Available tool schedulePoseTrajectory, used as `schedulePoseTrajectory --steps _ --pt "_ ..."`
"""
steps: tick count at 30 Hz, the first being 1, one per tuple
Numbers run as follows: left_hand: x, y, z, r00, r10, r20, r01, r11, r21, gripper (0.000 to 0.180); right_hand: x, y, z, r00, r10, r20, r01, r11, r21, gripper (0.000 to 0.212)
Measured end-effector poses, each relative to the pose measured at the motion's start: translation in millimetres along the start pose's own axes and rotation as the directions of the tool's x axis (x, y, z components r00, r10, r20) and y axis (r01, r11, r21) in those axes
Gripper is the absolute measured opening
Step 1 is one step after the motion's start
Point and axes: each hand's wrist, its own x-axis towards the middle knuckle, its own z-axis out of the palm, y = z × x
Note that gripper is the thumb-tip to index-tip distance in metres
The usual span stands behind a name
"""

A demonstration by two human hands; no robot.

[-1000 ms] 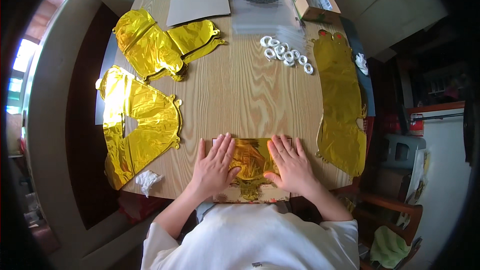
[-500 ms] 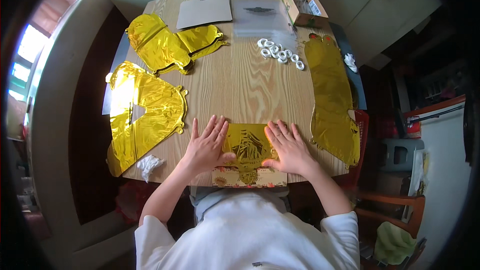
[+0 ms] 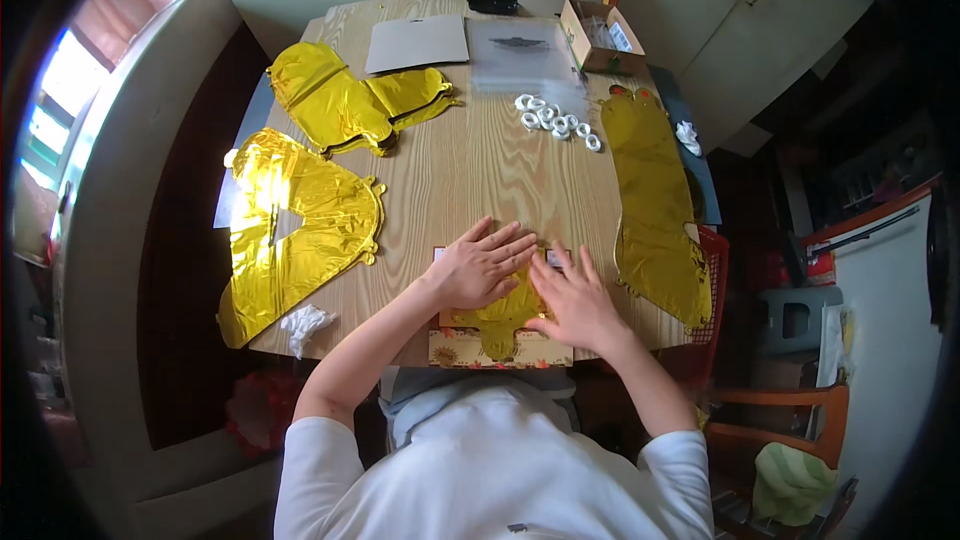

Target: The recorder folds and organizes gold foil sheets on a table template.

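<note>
A folded gold foil balloon (image 3: pixel 500 325) lies at the table's near edge, on a card printed with autumn leaves (image 3: pixel 545 350). My left hand (image 3: pixel 480 265) rests flat across its upper part, fingers stretched toward the right. Beside it, my right hand (image 3: pixel 575 300) lies with spread fingers over the balloon's right edge, the two hands' fingertips close together. Much of the foil's upper part is hidden under my hands. Flat gold foil balloons lie further off: one at the left (image 3: pixel 335 215), one at the far left (image 3: pixel 325 100) and a long one on the right (image 3: pixel 650 200).
Several small white rolls (image 3: pixel 546 117) sit right of centre. Behind them are clear plastic sheets (image 3: pixel 520 70), a grey card (image 3: pixel 418 45), a cardboard box (image 3: pixel 612 63) and a black object (image 3: pixel 493 5). Crumpled white tissue (image 3: pixel 305 327) lies near left; a red basket (image 3: pixel 715 270) stands beyond the right edge.
My left hand has slid from the balloon's left side to the right, across its upper part. My right hand has barely moved. The foil's upper part now looks less flat.
</note>
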Motion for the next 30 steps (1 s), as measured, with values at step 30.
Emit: schedulePoseTrajectory --steps 30 --pt "1.0 -8.5 4.2 0.999 0.030 0.021 -0.030 1.000 -0.005 0.059 14.5 -43.7 29.9 0.890 0.028 -0.455 0.053 0.985 0.164 0.020"
